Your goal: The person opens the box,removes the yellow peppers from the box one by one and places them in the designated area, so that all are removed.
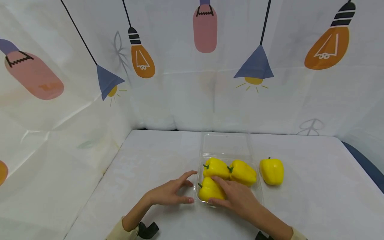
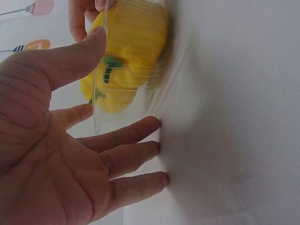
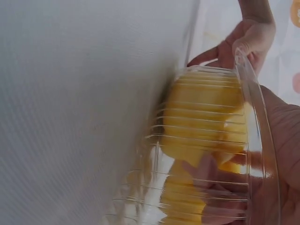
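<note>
A clear plastic clamshell container [image 1: 260, 196] stands on the table with three yellow bell peppers inside, its lid [image 1: 226, 143] folded back. Two peppers lie in the back row, a left one [image 1: 216, 167] and a right one [image 1: 243, 173]. My right hand [image 1: 240, 198] grips the front-left pepper [image 1: 210, 189] between thumb and fingers. My left hand [image 1: 168, 191] is beside the container's left wall, fingers spread and little bent. In the left wrist view its thumb is at the rim [image 2: 99, 84] and several fingertips are down at the tabletop. A fourth pepper [image 1: 271, 171] sits outside, to the right.
The white table [image 1: 315, 173] carries the container near its middle. A white curtain [image 1: 180, 100] printed with lamps and bulbs hangs behind the table and along its left side. A dark blue surface [image 1: 364, 163] shows past the right edge.
</note>
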